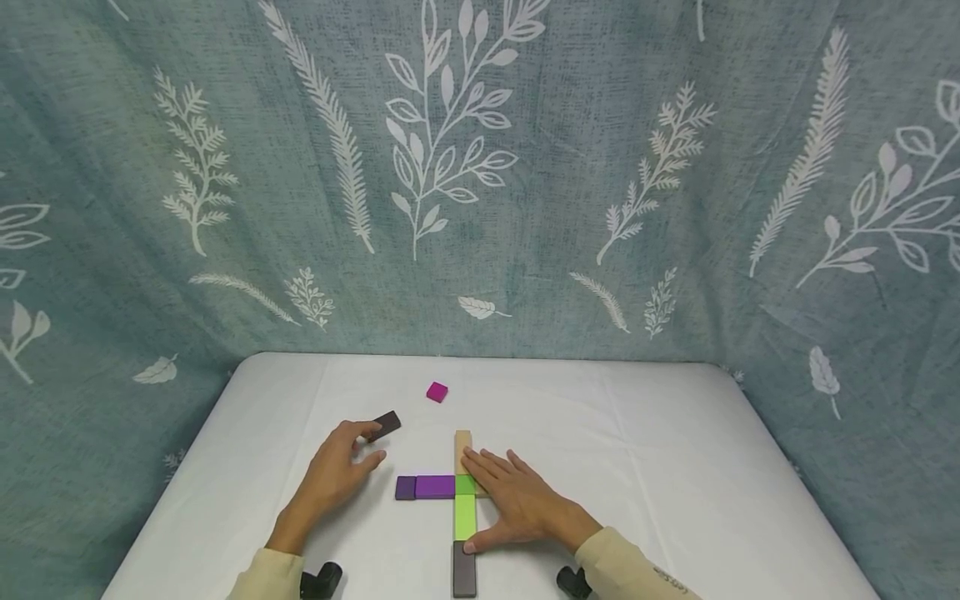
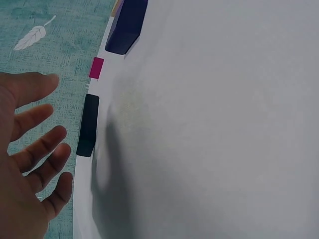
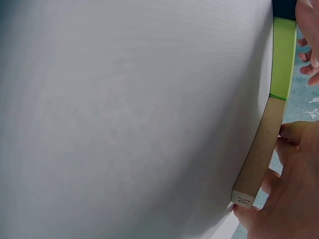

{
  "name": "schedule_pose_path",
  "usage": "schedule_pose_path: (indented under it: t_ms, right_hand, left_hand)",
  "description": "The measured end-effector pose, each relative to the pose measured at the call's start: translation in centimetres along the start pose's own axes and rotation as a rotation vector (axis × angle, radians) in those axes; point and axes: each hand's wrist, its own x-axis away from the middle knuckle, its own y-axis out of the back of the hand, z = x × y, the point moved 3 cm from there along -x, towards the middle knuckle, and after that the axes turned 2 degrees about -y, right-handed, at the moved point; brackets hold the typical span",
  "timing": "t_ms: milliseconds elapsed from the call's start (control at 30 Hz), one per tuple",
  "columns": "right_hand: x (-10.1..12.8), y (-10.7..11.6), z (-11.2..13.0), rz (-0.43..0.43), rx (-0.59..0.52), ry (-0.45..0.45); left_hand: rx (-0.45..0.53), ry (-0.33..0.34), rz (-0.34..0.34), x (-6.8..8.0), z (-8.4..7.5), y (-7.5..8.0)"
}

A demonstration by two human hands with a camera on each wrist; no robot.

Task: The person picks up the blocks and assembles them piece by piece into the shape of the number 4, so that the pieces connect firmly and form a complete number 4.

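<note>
A cross of flat blocks lies on the white table [image 1: 645,467]: a tan block [image 1: 462,442] at the far end, a green block [image 1: 465,512], a dark brown block [image 1: 464,570] nearest me, and a purple block [image 1: 435,487] with a dark purple block [image 1: 406,487] to the left. My right hand [image 1: 504,493] lies flat beside the tan block [image 3: 259,154] and green block [image 3: 283,57], its straight fingers along their right side and its thumb at the green block's near end. My left hand [image 1: 347,463] is open with spread fingers [image 2: 35,149], their tips right by a separate dark block [image 1: 386,425] [image 2: 88,124].
A small magenta cube [image 1: 437,392] [image 2: 96,67] lies alone farther back. A teal curtain with white leaf prints [image 1: 480,167] hangs behind and around the table. The table's rounded edges show at the left, the right and the back.
</note>
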Motion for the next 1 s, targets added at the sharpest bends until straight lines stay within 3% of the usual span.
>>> schedule_pose_path:
  t_ms: [467,700,1000]
  right_hand:
    - [0.1,0.1,-0.2,0.006,-0.011,-0.008]
    - [0.1,0.2,-0.1,0.005,-0.020,0.000]
    - [0.2,0.0,0.0,-0.005,-0.018,0.007]
  left_hand:
    - [-0.035,0.036,-0.028,-1.9,0.9,0.3]
    - [-0.060,0.111,0.003,-2.2,2.0,-0.1]
    - [-0.083,0.116,0.013,-2.8,2.7,-0.9]
